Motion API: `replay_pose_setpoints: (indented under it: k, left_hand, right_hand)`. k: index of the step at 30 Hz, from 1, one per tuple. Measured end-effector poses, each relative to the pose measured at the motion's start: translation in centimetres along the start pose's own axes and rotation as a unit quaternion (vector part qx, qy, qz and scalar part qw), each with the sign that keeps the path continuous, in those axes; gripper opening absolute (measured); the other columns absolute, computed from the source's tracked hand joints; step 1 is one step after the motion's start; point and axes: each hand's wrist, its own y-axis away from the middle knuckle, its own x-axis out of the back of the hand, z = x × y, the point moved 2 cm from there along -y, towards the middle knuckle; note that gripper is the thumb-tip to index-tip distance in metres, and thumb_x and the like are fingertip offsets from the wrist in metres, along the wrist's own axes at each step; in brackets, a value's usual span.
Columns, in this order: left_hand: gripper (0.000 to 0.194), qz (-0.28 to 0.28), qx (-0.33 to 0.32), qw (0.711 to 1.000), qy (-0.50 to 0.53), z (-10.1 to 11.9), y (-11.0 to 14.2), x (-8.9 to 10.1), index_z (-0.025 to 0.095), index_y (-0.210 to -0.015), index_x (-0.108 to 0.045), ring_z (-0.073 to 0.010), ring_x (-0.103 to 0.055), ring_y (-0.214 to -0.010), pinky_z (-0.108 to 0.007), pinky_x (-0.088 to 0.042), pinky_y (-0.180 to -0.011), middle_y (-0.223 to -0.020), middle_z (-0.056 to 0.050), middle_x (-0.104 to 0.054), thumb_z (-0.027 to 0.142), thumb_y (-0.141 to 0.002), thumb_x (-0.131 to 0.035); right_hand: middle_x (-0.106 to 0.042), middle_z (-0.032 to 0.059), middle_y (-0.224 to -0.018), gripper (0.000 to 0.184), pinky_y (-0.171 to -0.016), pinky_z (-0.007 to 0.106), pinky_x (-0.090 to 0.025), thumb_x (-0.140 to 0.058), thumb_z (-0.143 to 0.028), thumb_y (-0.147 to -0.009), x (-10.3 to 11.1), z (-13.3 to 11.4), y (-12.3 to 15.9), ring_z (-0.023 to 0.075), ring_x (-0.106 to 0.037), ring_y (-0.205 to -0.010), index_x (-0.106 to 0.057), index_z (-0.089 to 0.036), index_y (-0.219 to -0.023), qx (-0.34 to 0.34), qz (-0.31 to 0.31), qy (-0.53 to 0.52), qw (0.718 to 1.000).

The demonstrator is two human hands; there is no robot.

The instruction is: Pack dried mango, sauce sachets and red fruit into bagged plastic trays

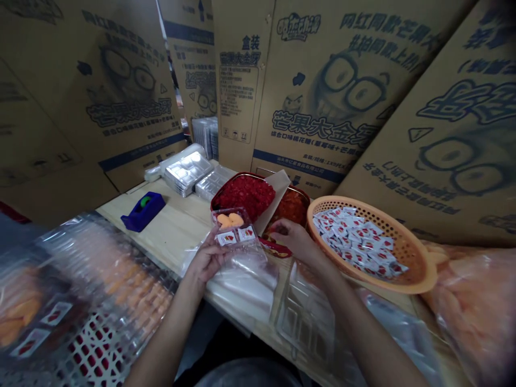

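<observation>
My left hand (pixel 207 258) holds a small clear plastic tray (pixel 233 226) from below, above a clear plastic bag (pixel 245 285). Inside the tray lie orange pieces and two red-and-white sachets. My right hand (pixel 290 239) hangs just right of that tray, fingers curled, and anything in them is hidden. Beneath it sits a red-rimmed tray of orange-red pieces (pixel 292 207), next to a tray heaped with red pieces (pixel 245 196). An orange plastic basket (pixel 415 258) full of small sachets (pixel 355 239) stands to the right of my right hand.
A wooden table (pixel 169 236) carries a blue tape dispenser (pixel 143 211) and stacked foil trays (pixel 188 172). Flat printed cardboard boxes (pixel 322 91) wall off the back and right. Packed trays fill a crate (pixel 80 301) at left; an orange-filled plastic bag (pixel 471 306) lies at right.
</observation>
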Motion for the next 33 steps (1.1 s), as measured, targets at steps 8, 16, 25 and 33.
replay_pose_setpoints:
  k: [8,16,25,33]
  left_hand:
    - [0.082,0.016,0.004,1.000,-0.008,0.1,0.0,0.1,0.032,-0.129,-0.037,-0.0213,-0.063,-0.096,-0.043,-0.046,-0.091,-0.115,-0.003,-0.060,-0.009,-0.059,-0.052]
    - [0.081,0.010,-0.004,1.000,0.004,0.3,0.1,-0.1,0.030,-0.128,-0.040,-0.0233,-0.062,-0.098,-0.048,-0.043,-0.093,-0.111,-0.002,-0.062,-0.009,-0.059,-0.053]
    - [0.076,0.008,0.005,1.000,0.009,0.1,-0.2,-0.3,0.028,-0.125,-0.040,-0.0181,-0.064,-0.087,-0.043,-0.049,-0.085,-0.101,-0.001,-0.065,-0.010,-0.060,-0.049]
    - [0.070,0.002,-0.012,1.000,0.007,0.1,-0.4,-0.1,0.026,-0.121,-0.047,-0.0194,-0.062,-0.092,-0.038,-0.048,-0.084,-0.106,-0.002,-0.064,-0.008,-0.059,-0.051]
  right_hand:
    - [-0.056,0.0024,-0.082,0.014,-0.071,0.024,-0.042,-0.058,-0.013,-0.073,-2.4,-3.3,1.4,0.0132,-0.055,-0.078,-0.068,-0.018,-0.082,0.117,-0.108,0.059,0.985]
    - [-0.062,0.0023,-0.081,0.016,-0.068,0.022,-0.042,-0.052,-0.014,-0.076,-1.7,-3.5,1.2,0.0128,-0.056,-0.075,-0.067,-0.016,-0.082,0.016,-0.087,0.022,0.996]
    - [-0.060,0.0010,-0.083,0.012,-0.069,0.022,-0.042,-0.056,-0.016,-0.076,-3.7,-5.6,1.6,0.0122,-0.055,-0.076,-0.065,-0.017,-0.084,0.080,-0.112,-0.024,0.990]
    - [-0.057,0.0033,-0.094,0.021,-0.077,0.024,-0.040,-0.060,-0.015,-0.076,-6.5,-7.2,2.8,0.0136,-0.053,-0.088,-0.062,-0.019,-0.097,0.185,-0.119,0.024,0.975]
